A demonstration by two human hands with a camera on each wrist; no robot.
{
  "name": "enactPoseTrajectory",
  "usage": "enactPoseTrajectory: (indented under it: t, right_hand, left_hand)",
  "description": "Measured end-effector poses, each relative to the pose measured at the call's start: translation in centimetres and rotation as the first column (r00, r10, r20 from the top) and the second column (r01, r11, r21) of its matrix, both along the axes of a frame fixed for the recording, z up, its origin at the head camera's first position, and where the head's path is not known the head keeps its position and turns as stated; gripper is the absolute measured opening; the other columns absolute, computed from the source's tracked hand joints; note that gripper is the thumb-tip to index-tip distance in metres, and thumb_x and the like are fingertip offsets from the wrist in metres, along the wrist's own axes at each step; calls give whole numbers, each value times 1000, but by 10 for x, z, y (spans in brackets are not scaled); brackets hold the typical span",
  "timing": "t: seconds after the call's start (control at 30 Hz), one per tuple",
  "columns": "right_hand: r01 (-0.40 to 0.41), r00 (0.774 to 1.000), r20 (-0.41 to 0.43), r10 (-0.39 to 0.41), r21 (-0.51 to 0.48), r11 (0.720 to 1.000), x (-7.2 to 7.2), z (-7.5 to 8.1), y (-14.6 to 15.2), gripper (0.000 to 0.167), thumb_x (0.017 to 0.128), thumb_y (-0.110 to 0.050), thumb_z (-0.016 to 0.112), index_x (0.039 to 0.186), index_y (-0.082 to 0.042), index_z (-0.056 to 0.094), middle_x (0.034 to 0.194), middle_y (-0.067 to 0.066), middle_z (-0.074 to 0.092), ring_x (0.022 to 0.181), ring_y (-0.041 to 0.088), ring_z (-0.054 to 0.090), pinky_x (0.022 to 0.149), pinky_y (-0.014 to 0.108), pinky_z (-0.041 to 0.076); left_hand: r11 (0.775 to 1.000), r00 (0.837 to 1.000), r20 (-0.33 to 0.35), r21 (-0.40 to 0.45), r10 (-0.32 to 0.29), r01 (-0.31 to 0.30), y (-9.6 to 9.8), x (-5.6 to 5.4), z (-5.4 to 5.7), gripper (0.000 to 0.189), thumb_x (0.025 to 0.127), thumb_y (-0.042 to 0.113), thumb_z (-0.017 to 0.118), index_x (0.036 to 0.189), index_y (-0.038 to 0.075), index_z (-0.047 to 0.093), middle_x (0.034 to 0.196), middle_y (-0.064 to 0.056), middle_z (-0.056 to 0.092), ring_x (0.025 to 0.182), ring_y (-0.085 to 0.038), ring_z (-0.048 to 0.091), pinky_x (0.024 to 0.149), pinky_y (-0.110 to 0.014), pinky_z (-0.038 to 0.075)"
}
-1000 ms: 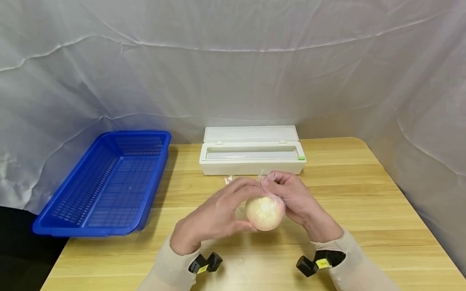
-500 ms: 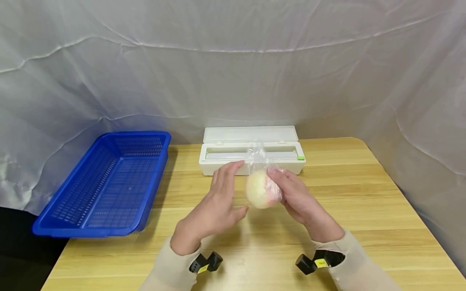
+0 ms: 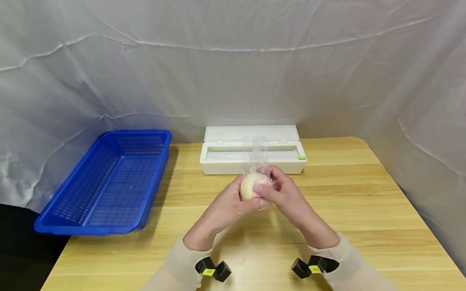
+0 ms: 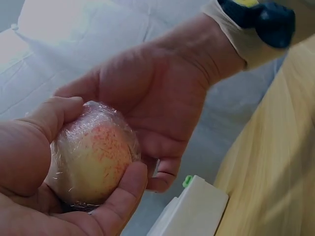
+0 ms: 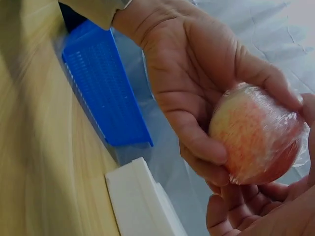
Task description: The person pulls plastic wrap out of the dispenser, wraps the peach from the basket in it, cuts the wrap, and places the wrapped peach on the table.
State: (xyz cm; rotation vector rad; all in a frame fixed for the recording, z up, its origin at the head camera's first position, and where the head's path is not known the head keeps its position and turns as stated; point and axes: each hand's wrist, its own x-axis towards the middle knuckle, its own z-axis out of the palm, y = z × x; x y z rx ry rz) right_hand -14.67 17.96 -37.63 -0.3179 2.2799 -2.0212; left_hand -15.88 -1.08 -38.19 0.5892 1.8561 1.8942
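Observation:
A cream peach [image 3: 248, 188] with red streaks, wrapped in clear cling film, sits between both hands above the table. The left hand [image 3: 223, 209] cups it from the left; in the right wrist view its fingers [image 5: 199, 140] curl round the fruit. From the right, the right hand [image 3: 289, 199] grips it with the thumb on the near face and the fingers behind. A loose tail of cling film [image 3: 259, 151] rises from the far side of the peach. In the left wrist view, film lies wrinkled over the streaked skin.
Behind the hands stands a white cling film dispenser [image 3: 233, 167], lid up, with a green tab [image 3: 301, 157] at its right end. A blue plastic basket [image 3: 154, 190] stands at the left of the wooden table [image 3: 349, 194]. Grey cloth surrounds the back and sides.
The left hand came off the peach, then took hold of it again. The right hand turned the peach and shifted its grip. The film tail now stands up away from the person.

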Motion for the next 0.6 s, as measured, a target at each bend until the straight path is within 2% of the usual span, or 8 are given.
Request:
enactPoseTrajectory:
  t: [0.13,0.23,0.33,0.43,0.5,0.6]
  right_hand:
    - [16,998,60,-14,-30,999,1,-1,-2,42,99,-19,64,132,5,53,111,13,61,93,19,62,77,28,57]
    - [56,994,101,-50,-57,997,2,0,-4,34,102,-21,62,125,4,55,103,8,62,88,15,62,73,26,56]
    - [89,991,105,-80,-81,993,2,1,-6,26,102,-20,63,115,1,56,100,5,60,86,14,60,70,24,54]
    - [112,991,86,-104,-86,990,2,0,-9,19,100,-17,65,107,-3,55,99,4,56,88,15,56,68,23,52]
    - [125,989,85,-118,-90,988,2,-1,-10,16,100,-16,65,105,-5,55,98,4,55,89,14,55,68,22,51]
    - [145,985,108,-133,-113,983,2,-3,-13,15,104,-21,62,103,-8,55,98,3,55,90,14,56,69,23,53]
  left_hand:
    - [994,999,-39,-101,35,-39,2,1,-1,69,92,26,84,150,20,48,135,-5,62,110,-18,67,90,-33,60]
    - [991,998,-57,-130,28,-35,3,1,-2,71,91,29,86,150,21,47,131,-3,63,109,-17,67,90,-34,60]
    - [996,999,-45,-93,9,-13,4,1,-2,71,91,25,85,150,21,47,131,-6,63,111,-19,66,92,-35,59]
    - [999,999,-32,-46,1,-3,4,1,-2,63,98,24,78,153,18,46,139,-8,62,119,-20,65,100,-34,57]
    - [999,999,-39,-32,8,-9,4,2,-3,58,103,27,71,154,15,46,140,-10,63,120,-20,65,101,-32,56]
    - [997,997,-68,-60,42,-46,6,2,-6,52,107,34,63,151,11,48,134,-11,66,113,-17,66,95,-29,57]
